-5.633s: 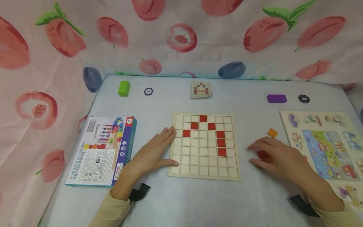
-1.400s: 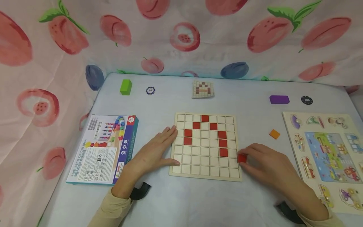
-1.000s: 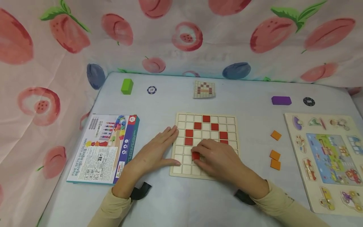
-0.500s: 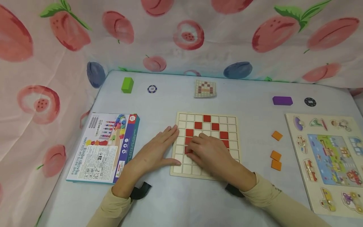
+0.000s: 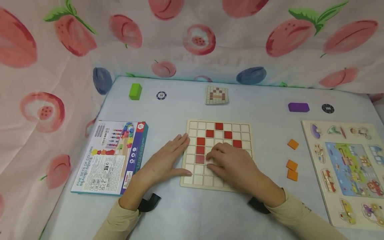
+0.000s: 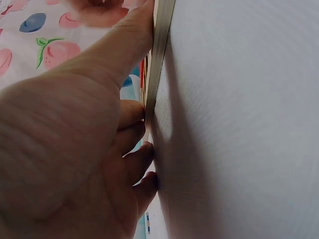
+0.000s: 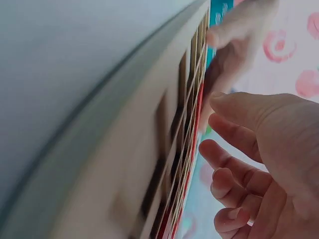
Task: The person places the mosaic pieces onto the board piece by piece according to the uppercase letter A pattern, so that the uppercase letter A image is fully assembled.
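A wooden grid board (image 5: 188, 180) lies mid-table, its square cells partly filled with red tiles in an arch shape. My left hand (image 5: 163, 160) rests at the board's left edge with fingers stretched out; in the left wrist view its fingertips and thumb meet the board's side. Over the middle of the grid is my right hand (image 5: 234, 163), its fingers loosely bent and nothing between them. Just left of its fingertips, the lowest red tile (image 5: 199, 159) of the left column sits in its cell. The right hand hides part of the right red column.
Three orange tiles (image 5: 292, 165) lie right of the board, before a picture puzzle (image 5: 315, 193). A boxed bead set (image 5: 105, 166) is at left. Behind stand a pattern card (image 5: 217, 95), green block (image 5: 135, 91), purple block (image 5: 298, 107) and two chips (image 5: 161, 95).
My right hand has carried a red tile from the right onto the board, set it in the left column and let go, drawing slightly right. The left hand has kept its place.
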The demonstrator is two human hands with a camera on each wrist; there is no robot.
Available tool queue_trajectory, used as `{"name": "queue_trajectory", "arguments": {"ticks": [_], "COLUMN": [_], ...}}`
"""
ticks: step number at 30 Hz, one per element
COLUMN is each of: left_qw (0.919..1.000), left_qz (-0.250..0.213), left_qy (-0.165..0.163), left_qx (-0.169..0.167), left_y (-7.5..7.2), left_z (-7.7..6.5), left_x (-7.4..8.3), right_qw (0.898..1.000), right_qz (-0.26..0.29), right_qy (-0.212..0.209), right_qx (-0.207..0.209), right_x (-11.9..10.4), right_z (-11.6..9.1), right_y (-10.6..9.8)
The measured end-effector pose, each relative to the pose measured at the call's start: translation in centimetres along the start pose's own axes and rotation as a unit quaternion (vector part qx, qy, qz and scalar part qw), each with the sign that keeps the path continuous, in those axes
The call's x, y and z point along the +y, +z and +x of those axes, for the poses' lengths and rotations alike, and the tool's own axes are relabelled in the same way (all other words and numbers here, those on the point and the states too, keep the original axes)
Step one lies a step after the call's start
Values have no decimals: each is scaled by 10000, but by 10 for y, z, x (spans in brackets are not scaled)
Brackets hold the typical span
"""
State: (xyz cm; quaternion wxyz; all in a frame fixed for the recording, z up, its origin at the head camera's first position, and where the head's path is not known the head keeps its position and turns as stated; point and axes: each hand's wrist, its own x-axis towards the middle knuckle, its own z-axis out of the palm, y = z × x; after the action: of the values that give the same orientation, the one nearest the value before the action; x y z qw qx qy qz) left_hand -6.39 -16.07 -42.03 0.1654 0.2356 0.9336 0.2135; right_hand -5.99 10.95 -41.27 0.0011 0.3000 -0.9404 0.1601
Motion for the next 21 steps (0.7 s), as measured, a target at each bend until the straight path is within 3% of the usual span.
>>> {"name": "queue_trajectory", "arguments": {"ticks": [6, 15, 21], "left_qw": [10000, 10000, 10000], "left_qz": [-21, -45, -31], "left_qy": [-10, 26, 30], "left_qx": [-11, -1, -15], "left_y": [0, 1, 1], "left_z": [0, 0, 0], "left_x": [0, 0, 0], "right_qw": [9967, 9795, 9636], "right_qz": [-105, -592, -1000], "right_qy": [796, 1914, 2473], "right_qx": [157, 195, 168], "right_x": [44, 120, 145], "right_z": [-31, -76, -93], "right_y": [-22, -52, -60]}}
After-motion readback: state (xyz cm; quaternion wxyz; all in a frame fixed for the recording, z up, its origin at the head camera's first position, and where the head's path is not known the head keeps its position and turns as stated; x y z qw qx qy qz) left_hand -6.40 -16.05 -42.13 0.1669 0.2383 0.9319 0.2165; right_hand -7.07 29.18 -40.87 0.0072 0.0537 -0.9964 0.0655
